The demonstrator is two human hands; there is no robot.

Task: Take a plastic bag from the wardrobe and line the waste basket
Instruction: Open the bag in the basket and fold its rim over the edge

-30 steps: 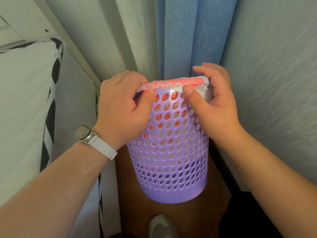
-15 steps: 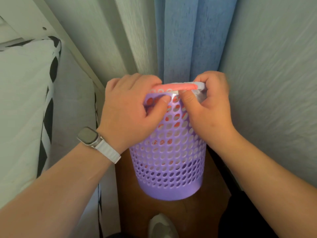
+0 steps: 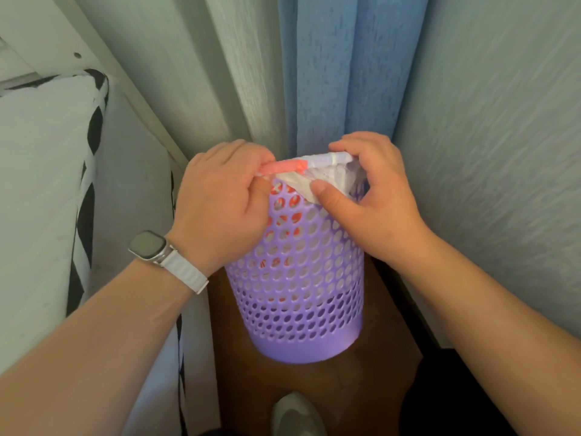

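Risk: thin plastic bag (image 3: 327, 179) tears or slips off waste basket (image 3: 301, 278) rim if overstretched; left hand (image 3: 220, 202) pinches pink hem, right hand (image 3: 371, 199) pinches white film at rim.

Soft even light, wide-angle edge distortion

A blue curtain (image 3: 330, 73) hangs in folds at the back, between a pale textured panel (image 3: 245, 73) on its left and a pale textured wall (image 3: 503, 152) on its right. At the left lies a white mattress (image 3: 37, 184) with a black-and-white checked edge (image 3: 91, 171), under a white frame rail (image 3: 94, 51). The floor (image 3: 314, 391) is brown wood, and a pale shoe toe (image 3: 295, 416) shows at the bottom edge. A smartwatch (image 3: 147, 247) on a white strap (image 3: 185, 273) sits on one wrist.
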